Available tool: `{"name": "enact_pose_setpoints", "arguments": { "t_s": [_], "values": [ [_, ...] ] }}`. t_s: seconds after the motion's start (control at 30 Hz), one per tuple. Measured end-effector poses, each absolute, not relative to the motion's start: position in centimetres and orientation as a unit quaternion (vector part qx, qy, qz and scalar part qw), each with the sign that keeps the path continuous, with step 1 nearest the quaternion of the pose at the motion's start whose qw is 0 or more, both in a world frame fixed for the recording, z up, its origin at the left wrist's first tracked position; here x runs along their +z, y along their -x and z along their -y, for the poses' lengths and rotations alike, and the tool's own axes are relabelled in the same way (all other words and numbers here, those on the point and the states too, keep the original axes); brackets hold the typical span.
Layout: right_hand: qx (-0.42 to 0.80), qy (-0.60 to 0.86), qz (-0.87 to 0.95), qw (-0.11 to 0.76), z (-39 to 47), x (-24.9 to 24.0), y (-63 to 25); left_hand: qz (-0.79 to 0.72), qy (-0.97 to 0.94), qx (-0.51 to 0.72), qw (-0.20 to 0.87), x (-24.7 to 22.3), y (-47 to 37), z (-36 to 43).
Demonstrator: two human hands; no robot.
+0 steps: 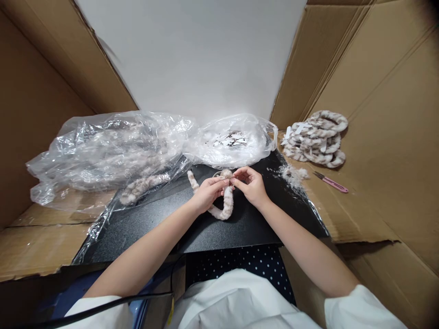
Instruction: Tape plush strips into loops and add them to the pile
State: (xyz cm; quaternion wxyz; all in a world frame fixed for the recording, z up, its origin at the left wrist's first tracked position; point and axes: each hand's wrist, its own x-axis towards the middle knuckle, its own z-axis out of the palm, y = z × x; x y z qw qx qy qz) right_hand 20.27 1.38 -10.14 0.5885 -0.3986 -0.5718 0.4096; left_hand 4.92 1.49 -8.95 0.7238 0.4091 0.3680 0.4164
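Note:
A fluffy white-and-beige furry band (pixel 227 204) hangs in a curved loop over the black tabletop, its far end (pixel 192 180) sticking up to the left. My left hand (pixel 210 192) pinches the band near its top. Close beside it, my right hand (pixel 249 185) has thumb and fingers closed on the same spot. A thin, pale curved piece (pixel 218 174) shows just above the fingertips. What exactly lies between the fingertips is hidden.
A clear plastic bag (pixel 103 146) of furry bands lies at left, one band (pixel 144 187) partly out. Behind my hands is a bag (pixel 236 137) with small white and dark pieces. At right are stacked tagged bands (pixel 315 139), pink-handled snips (pixel 331 183) and fluff (pixel 293 176). Cardboard walls (pixel 384 114) flank the table.

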Motion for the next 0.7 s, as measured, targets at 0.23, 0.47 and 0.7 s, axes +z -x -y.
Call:
{"name": "enact_pose_setpoints", "arguments": {
  "t_s": [0.23, 0.47, 0.7],
  "values": [
    [0.501, 0.380, 0.534, 0.566, -1.2, -9.9, -20.3, -0.373, -0.299, 0.522, 0.706, -8.4, -4.5, -2.5],
    [0.661, 0.262, 0.596, 0.372, 0.3, -10.3, -18.2, -0.214, -0.261, 0.558, 0.758, -4.1, -2.9, -2.4],
    [0.549, 0.348, 0.639, 0.411, -1.5, -8.4, -20.5, -0.200, -0.332, 0.555, 0.736, 0.4, 1.8, -2.0]
  ]
}}
